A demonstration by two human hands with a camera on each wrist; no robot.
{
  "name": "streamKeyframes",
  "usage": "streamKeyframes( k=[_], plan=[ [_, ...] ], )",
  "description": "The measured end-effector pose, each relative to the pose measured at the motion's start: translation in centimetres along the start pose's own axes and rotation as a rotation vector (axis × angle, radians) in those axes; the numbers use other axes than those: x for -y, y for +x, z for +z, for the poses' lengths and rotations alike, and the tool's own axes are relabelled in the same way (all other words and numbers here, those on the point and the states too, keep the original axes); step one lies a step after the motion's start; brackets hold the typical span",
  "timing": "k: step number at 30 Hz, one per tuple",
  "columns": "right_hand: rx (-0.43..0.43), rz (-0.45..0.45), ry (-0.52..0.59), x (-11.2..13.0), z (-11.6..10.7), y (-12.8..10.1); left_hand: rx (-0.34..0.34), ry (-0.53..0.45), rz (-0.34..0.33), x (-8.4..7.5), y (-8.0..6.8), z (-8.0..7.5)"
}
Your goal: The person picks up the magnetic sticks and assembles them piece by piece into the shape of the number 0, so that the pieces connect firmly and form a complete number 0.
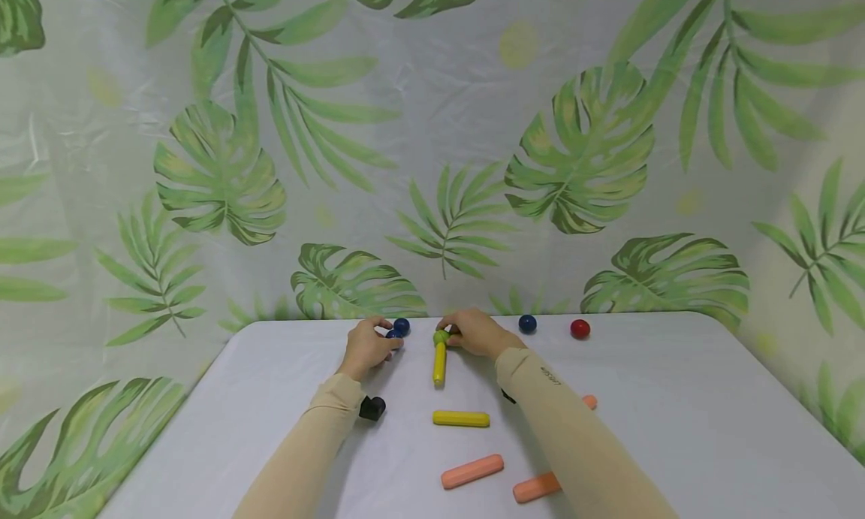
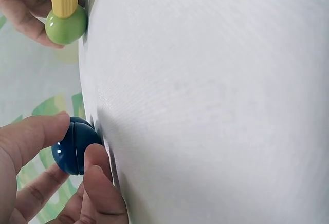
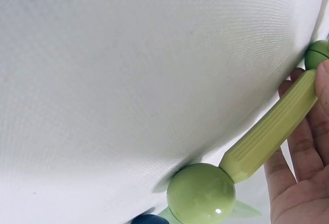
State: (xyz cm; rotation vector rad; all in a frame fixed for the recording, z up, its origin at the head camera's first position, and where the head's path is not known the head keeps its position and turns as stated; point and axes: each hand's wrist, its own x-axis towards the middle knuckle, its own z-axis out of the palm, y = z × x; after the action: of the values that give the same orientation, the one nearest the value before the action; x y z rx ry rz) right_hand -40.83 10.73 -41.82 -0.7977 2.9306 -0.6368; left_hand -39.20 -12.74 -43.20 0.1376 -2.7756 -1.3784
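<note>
My left hand (image 1: 367,349) pinches a shiny blue ball (image 2: 69,149) with a seam around it, near the table's far edge. A second blue ball (image 1: 402,326) lies just behind it. To the right, my right hand (image 1: 476,333) grips a green ball (image 1: 441,338) with thumb and fingers. A yellow stick (image 1: 439,365) extends from that ball towards me. In the right wrist view, a yellow-green stick (image 3: 270,126) runs alongside the right fingers, with the gripped green ball (image 3: 316,54) at one end and another green ball (image 3: 200,193) at the other. The head view hides this second stick.
A loose yellow stick (image 1: 461,419) and a pink-orange stick (image 1: 473,472) lie nearer me. An orange stick (image 1: 536,488) and another orange piece (image 1: 590,402) are partly covered by my right sleeve. Farther right sit a blue ball (image 1: 527,324) and a red ball (image 1: 580,329).
</note>
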Motion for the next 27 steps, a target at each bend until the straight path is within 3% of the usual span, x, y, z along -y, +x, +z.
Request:
streamKeyframes(
  k=[17, 27],
  plan=[
    [0.017, -0.013, -0.031, 0.2, 0.0, 0.4, -0.003, 0.010, -0.003, 0.3, -0.1, -0.3],
    [0.024, -0.018, -0.019, 0.0, -0.1, 0.5, 0.042, -0.004, 0.047, -0.3, -1.4, -0.3]
  ],
)
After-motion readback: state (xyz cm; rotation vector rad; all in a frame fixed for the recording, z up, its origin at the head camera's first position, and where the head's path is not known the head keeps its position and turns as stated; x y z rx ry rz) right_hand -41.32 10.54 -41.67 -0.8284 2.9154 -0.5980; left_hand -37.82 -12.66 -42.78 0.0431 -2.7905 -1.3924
